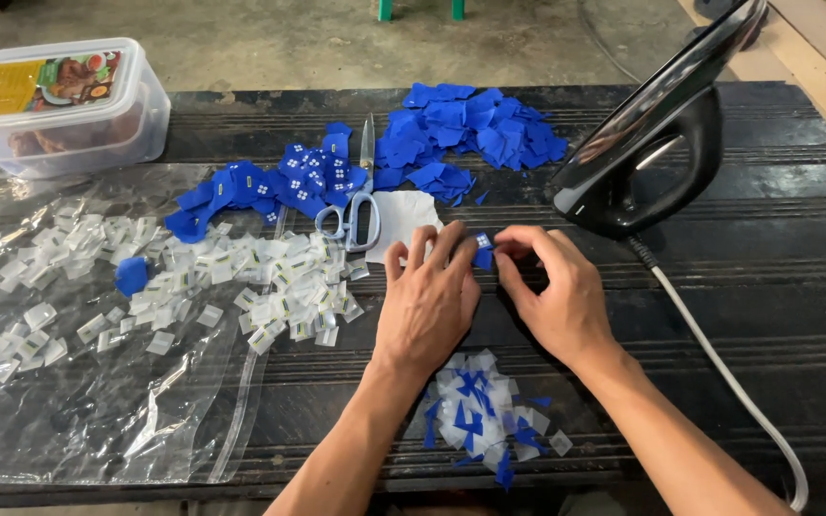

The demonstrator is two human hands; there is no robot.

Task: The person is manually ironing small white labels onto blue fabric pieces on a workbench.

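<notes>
while both hands meet over the dark table (719, 315), the left hand (427, 301) and right hand (556, 291) pinch one small blue patch (483, 250) between curled fingertips, just ahead of them, equally near both, below the scissors (360, 205).

Both hands (489, 296) pinch a small blue fabric piece (483, 253).

A single head-worn camera looked steeply down and forward over a dark table (776, 287), close to the hands at centre frame. A box (54, 105) sat at ten o'clock, an upended iron (647, 143) at two o'clock, bare floor (289, 38) beyond at twelve.
</notes>
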